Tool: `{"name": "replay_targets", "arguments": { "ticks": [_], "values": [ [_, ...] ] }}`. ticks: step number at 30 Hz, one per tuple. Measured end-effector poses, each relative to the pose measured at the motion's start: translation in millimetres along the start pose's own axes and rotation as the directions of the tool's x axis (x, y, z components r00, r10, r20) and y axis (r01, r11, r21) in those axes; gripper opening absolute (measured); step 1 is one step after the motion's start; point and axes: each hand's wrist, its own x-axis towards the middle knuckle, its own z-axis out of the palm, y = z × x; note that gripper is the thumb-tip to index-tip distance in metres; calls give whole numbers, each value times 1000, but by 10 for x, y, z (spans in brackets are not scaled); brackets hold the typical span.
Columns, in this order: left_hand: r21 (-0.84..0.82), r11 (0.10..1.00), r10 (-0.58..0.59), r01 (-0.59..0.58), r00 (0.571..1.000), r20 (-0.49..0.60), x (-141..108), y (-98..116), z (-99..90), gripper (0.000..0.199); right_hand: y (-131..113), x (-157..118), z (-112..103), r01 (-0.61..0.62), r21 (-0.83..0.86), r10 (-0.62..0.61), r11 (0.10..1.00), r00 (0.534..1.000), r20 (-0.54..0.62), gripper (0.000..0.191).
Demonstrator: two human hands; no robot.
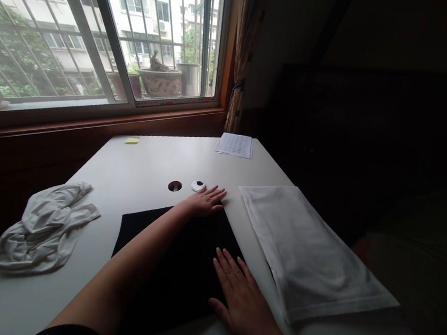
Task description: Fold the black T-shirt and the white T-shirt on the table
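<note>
Black cloth (184, 262) is at lower centre of the frame, laid out mostly flat on the table (160, 157); left hand (205, 202) lies palm down at its upper right corner, right hand (239, 290) palm down on its right edge. Grip on both: flat, fingers extended, left slightly fanned, nothing pinched. Progress, as a judgement: partway; the black cloth looks spread out already, the white cloth (310, 258) at right lies fairly flat with mild ripples, while the pale cloth (45, 228) at left sits in a crumpled heap, untouched. Can't tell how many layers the black one has; too dark, and the left forearm (114, 279) covers part of it. Edges: black cloth's top edge is near the round hole (175, 186) and the small white disc (198, 186), which is right by the left fingers. White cloth's outer side runs along the table's right edge, overhang unclear. Room: only a narrow bare strip between black and white cloths; wider gap left of the black cloth toward the heap; most bare surface is at upper centre, below the yellow pad (132, 140) and papers (234, 145).
</note>
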Motion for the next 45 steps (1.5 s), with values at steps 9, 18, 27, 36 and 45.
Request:
{"name": "replay_targets", "arguments": {
  "ticks": [9, 18, 27, 36, 45],
  "values": [
    [-38, 998, -47, 46, 998, -29, 120, -131, 78, 68, 13, -10, 16, 4, 28, -4, 1000, 1000, -3, 82],
    [20, 998, -56, 61, 977, -204, 136, -153, 33, 59, 31, -1, 6, 5, 61, -4, 998, 1000, -2, 80],
    [-68, 994, -104, 89, 955, -276, -803, -342, -123, 62, 34, 5, -4, 8, 50, -7, 999, 1000, -14, 75],
    [-311, 927, -274, 207, 943, -187, -2251, -738, -150, 63, -164, 129, -322, 124, 231, -132, 965, 991, 22, 60],
    [-477, 692, -493, 542, 837, 235, -2155, -675, -455, 54, -502, 415, -359, 301, 172, -315, 938, 947, 61, 7]
  ]
}}
